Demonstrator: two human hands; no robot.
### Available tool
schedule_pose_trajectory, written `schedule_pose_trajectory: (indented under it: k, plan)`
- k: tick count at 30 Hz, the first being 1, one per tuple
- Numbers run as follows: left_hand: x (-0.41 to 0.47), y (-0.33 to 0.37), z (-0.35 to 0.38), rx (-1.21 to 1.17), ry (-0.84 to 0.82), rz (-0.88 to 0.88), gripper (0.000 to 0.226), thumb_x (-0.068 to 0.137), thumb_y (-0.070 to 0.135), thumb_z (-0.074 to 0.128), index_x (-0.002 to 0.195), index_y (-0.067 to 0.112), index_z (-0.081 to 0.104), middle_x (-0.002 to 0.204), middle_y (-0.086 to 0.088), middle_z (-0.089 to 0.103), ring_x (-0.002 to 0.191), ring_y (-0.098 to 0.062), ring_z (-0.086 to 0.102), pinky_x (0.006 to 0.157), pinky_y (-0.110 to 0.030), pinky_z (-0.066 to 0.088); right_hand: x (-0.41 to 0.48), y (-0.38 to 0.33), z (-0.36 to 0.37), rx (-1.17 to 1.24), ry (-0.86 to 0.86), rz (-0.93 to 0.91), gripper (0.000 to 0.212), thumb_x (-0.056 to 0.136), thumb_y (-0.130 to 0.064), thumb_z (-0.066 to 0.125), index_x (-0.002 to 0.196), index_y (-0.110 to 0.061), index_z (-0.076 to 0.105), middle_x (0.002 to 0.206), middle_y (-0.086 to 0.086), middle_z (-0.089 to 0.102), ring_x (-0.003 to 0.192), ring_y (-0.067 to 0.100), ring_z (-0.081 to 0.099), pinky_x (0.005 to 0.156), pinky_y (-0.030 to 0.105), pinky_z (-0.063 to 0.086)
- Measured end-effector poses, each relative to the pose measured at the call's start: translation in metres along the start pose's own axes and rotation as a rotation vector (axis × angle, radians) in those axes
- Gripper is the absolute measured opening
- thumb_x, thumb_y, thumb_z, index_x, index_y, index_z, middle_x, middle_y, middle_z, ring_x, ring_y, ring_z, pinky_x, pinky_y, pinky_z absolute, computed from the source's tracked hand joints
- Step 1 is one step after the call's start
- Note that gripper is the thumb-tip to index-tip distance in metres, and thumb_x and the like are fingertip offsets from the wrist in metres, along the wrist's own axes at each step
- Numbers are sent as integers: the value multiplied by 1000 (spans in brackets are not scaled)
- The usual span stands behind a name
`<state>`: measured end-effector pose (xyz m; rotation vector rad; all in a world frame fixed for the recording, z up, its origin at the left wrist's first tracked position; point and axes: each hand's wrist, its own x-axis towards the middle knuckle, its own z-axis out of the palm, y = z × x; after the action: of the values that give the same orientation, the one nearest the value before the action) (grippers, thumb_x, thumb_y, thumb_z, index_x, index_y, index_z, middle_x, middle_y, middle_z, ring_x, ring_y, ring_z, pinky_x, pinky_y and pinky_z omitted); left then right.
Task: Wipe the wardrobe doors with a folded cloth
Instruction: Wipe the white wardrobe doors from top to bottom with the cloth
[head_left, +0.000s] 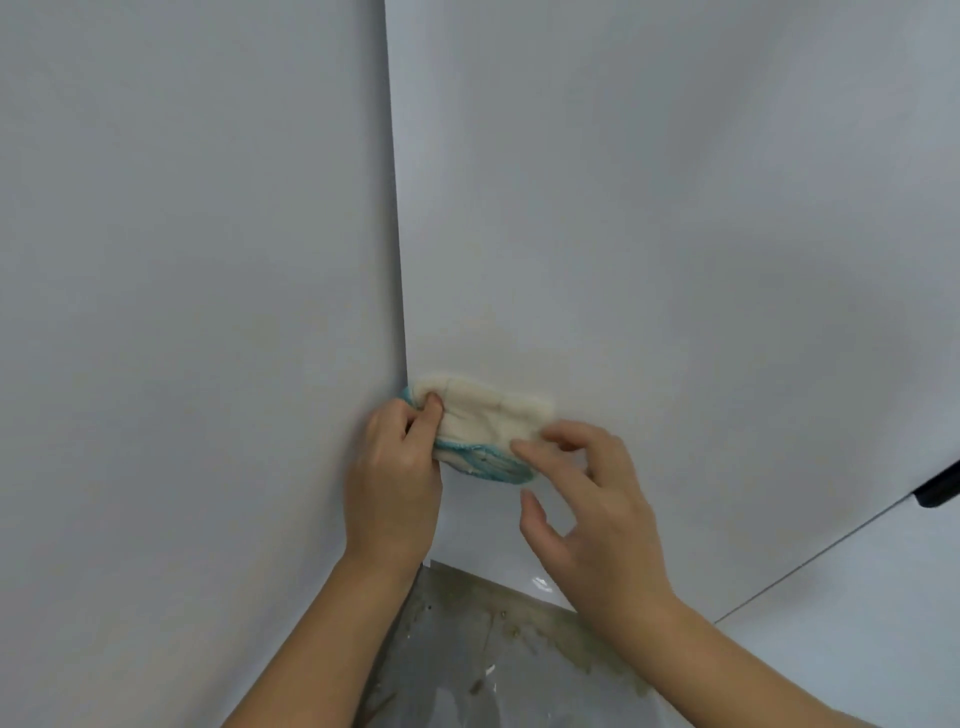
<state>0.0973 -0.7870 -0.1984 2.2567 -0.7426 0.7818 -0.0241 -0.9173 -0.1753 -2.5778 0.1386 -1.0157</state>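
White wardrobe door (649, 234), folded cream cloth (493, 410) against it, left grip (397, 467) pinching its left end, right grip (597, 509) spread, forefinger touching its lower right corner.

Below me a grey, stained floor (493, 649), at my right edge a dark object (940, 488), possibly a handle

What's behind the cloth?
The white door: the cloth is held against it, and the left hand pinches its end. The patch right behind it is covered, so any dirt there can't be seen.
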Motion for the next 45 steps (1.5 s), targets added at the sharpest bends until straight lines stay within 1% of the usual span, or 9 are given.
schedule_pose_trajectory:
  k: [4,7,10,12,14,18,23,30,45]
  plan:
    - [1,1,-4,17,-13,1,57,59,-22,73,112,-3,68,77,-11,54,66,-27,52,52,-24,30,6,-26,-18,599,-299,991,22,89,-33,63,102,-15,66,80,-4,69,59,5,57,50,21,43]
    - [3,2,-5,8,-37,0,55,62,-20,72,114,-3,67,78,-10,55,69,-26,52,52,-25,32,34,-32,-6,921,-358,1278,37,93,-42,57,98,-7,65,75,7,73,50,13,56,44,23,39]
    - [-1,2,-10,-90,-83,-57,59,68,-18,68,123,3,63,95,-7,57,87,-24,56,62,-25,44,53,-38,9,1045,-218,1340,35,95,-35,56,89,-2,64,68,10,70,45,11,55,39,20,41]
    - [-13,13,-22,-254,-115,-244,59,75,-14,60,128,12,59,109,1,50,98,-14,52,79,-10,40,57,-38,14,1089,-154,1362,30,95,-29,56,87,-1,62,65,10,68,45,10,56,38,19,42]
    - [-26,30,-35,-430,-114,-507,45,83,-5,55,119,21,60,105,9,50,90,-7,53,73,-6,40,57,-37,14,1104,-142,1360,28,95,-27,57,87,-1,62,65,10,68,44,10,56,38,19,41]
    - [-21,32,-33,-741,-165,-947,14,94,17,55,106,16,62,89,1,67,75,-7,63,66,-22,48,56,-33,15,1070,-160,1364,29,94,-29,59,93,-1,62,74,13,69,42,9,53,35,18,39]
    - [12,32,-21,-1297,-192,-1343,28,92,33,62,95,6,65,80,-7,65,68,-15,61,53,-22,50,54,-29,16,1091,-167,1379,31,91,-32,62,98,-1,62,83,16,67,42,10,47,33,19,33]
    - [32,37,-7,-1394,-28,-1452,11,89,9,66,98,4,64,83,-7,65,70,-15,62,47,-19,52,52,-32,18,1077,-137,1361,34,92,-32,60,100,1,63,71,11,68,45,11,44,34,19,31]
    - [-40,-1,66,-1102,52,-1480,3,85,6,65,83,7,64,85,-10,67,79,-21,62,55,-25,52,-7,0,98,1061,-126,1520,25,90,-25,54,91,-1,62,64,9,62,41,13,43,37,21,27]
